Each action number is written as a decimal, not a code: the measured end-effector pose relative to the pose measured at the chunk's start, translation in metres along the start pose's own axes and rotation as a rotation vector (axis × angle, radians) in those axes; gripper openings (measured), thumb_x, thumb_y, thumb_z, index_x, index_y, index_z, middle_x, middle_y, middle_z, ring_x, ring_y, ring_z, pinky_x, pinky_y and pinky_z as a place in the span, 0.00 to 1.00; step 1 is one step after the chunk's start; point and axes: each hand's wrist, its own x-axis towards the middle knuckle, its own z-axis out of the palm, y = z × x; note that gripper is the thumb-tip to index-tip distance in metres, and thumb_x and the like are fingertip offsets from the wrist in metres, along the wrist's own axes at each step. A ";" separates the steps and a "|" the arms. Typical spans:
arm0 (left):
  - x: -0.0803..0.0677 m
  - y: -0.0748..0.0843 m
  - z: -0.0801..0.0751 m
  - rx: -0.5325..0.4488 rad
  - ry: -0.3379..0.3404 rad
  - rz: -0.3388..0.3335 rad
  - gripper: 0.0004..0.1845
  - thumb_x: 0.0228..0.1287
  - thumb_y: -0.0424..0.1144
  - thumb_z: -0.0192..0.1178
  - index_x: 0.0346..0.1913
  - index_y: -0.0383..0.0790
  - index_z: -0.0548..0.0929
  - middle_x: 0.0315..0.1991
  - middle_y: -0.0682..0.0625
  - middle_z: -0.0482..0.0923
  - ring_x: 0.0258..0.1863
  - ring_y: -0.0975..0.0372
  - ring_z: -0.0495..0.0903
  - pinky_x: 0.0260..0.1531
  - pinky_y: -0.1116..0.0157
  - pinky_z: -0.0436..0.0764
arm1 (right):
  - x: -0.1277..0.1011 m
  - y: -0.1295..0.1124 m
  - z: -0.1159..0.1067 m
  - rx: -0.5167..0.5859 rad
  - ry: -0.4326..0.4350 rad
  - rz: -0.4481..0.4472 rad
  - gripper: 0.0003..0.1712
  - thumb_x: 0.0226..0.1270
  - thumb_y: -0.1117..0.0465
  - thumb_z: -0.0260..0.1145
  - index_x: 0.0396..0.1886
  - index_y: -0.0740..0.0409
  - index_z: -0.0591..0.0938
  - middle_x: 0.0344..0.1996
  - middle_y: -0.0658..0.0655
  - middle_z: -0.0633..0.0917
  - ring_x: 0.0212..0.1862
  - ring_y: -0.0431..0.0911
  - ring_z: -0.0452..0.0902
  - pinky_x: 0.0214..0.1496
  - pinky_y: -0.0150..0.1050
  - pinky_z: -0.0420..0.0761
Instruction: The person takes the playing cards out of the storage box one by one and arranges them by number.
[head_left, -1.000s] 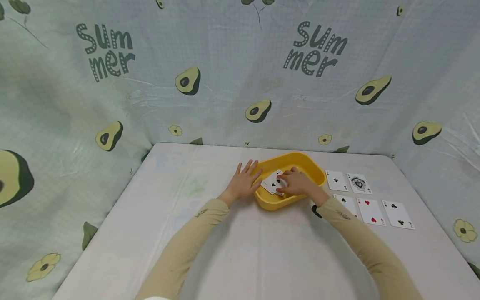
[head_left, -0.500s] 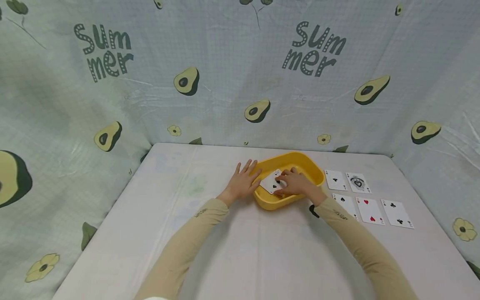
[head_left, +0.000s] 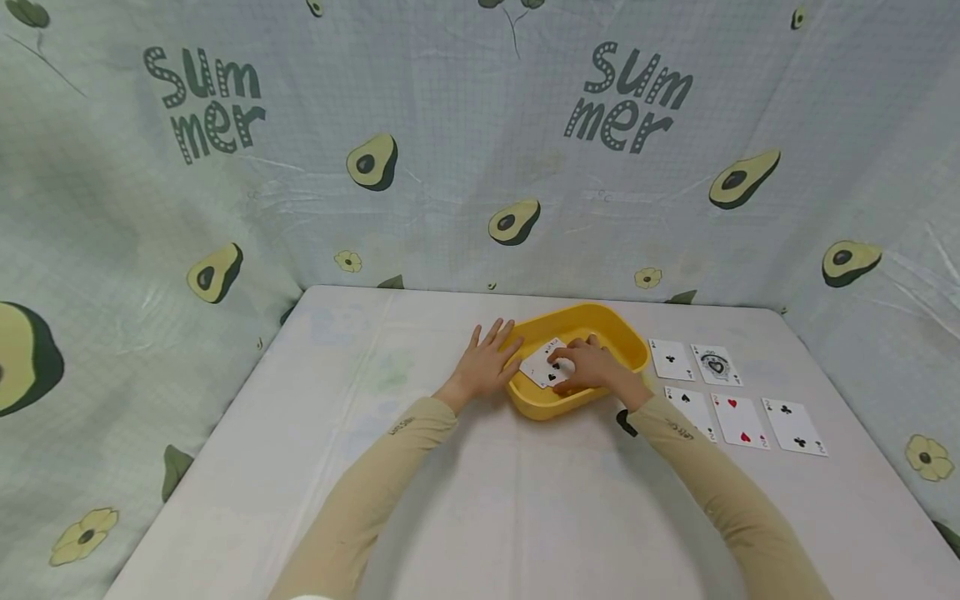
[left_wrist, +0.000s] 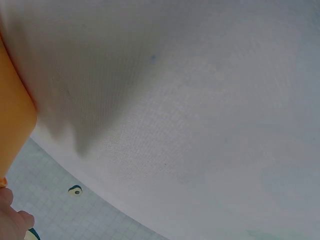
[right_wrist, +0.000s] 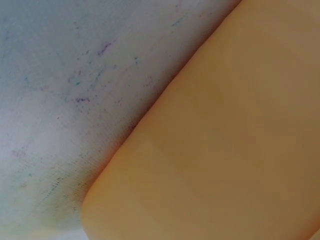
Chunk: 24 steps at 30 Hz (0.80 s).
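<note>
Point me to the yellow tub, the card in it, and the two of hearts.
yellow tub (head_left: 600, 321), head view, far rim.
spade card (head_left: 543, 367), head view, white face left of the right hand.
two of hearts (head_left: 738, 420), head view, card's middle.

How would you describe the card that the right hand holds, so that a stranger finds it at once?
Look at the white table, then the yellow tray near its far middle. Inside it, the right hand pinches a face-up card with a black pip. The five other cards lie outside, right of the tray.
</note>
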 end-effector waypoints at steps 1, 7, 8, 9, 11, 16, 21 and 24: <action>0.000 0.000 0.000 0.000 0.000 0.000 0.26 0.69 0.50 0.36 0.67 0.47 0.58 0.71 0.47 0.45 0.71 0.54 0.42 0.67 0.48 0.44 | 0.000 0.000 0.000 0.002 -0.001 -0.001 0.29 0.49 0.41 0.66 0.52 0.42 0.75 0.55 0.62 0.71 0.52 0.57 0.59 0.50 0.52 0.66; -0.001 0.001 0.000 0.007 0.005 0.005 0.26 0.69 0.50 0.36 0.67 0.47 0.58 0.71 0.47 0.46 0.71 0.53 0.43 0.67 0.48 0.44 | -0.001 0.000 -0.001 0.020 -0.002 0.007 0.29 0.49 0.43 0.67 0.53 0.42 0.75 0.51 0.62 0.72 0.49 0.57 0.59 0.45 0.48 0.68; -0.001 0.001 0.000 0.008 0.007 0.007 0.26 0.68 0.50 0.36 0.67 0.47 0.58 0.71 0.46 0.46 0.71 0.53 0.43 0.66 0.48 0.45 | -0.001 0.000 -0.001 0.014 0.002 0.008 0.30 0.49 0.43 0.67 0.54 0.43 0.74 0.51 0.62 0.71 0.48 0.57 0.59 0.45 0.49 0.68; -0.001 0.001 0.000 0.008 0.010 0.009 0.26 0.68 0.50 0.37 0.67 0.47 0.58 0.71 0.46 0.46 0.71 0.53 0.43 0.66 0.48 0.45 | -0.001 0.001 -0.001 0.011 0.006 0.009 0.31 0.49 0.43 0.67 0.55 0.43 0.73 0.51 0.63 0.71 0.49 0.57 0.59 0.45 0.49 0.68; 0.000 0.000 0.000 0.006 0.016 0.013 0.26 0.68 0.49 0.37 0.67 0.47 0.59 0.71 0.46 0.46 0.71 0.53 0.43 0.66 0.47 0.45 | -0.001 0.001 -0.001 0.002 0.016 0.014 0.35 0.48 0.43 0.67 0.57 0.45 0.71 0.51 0.64 0.71 0.49 0.58 0.59 0.46 0.50 0.69; 0.000 0.000 0.001 -0.002 0.019 0.014 0.26 0.68 0.49 0.37 0.67 0.47 0.59 0.71 0.46 0.46 0.71 0.53 0.43 0.66 0.47 0.44 | 0.000 0.001 -0.001 0.007 0.028 0.040 0.47 0.45 0.42 0.69 0.64 0.56 0.64 0.55 0.67 0.68 0.52 0.59 0.58 0.53 0.54 0.67; 0.000 0.000 0.001 -0.003 0.021 0.014 0.26 0.69 0.49 0.37 0.67 0.47 0.59 0.71 0.46 0.46 0.71 0.53 0.43 0.66 0.47 0.45 | 0.000 0.002 -0.001 -0.031 0.048 0.034 0.54 0.41 0.39 0.70 0.64 0.63 0.62 0.57 0.67 0.66 0.54 0.60 0.58 0.56 0.55 0.66; 0.000 0.000 0.001 -0.005 0.021 0.014 0.26 0.69 0.49 0.37 0.67 0.47 0.59 0.71 0.46 0.46 0.71 0.53 0.43 0.66 0.47 0.45 | 0.001 0.002 -0.001 -0.038 0.065 0.027 0.54 0.39 0.38 0.71 0.62 0.64 0.64 0.56 0.67 0.66 0.54 0.59 0.58 0.56 0.55 0.67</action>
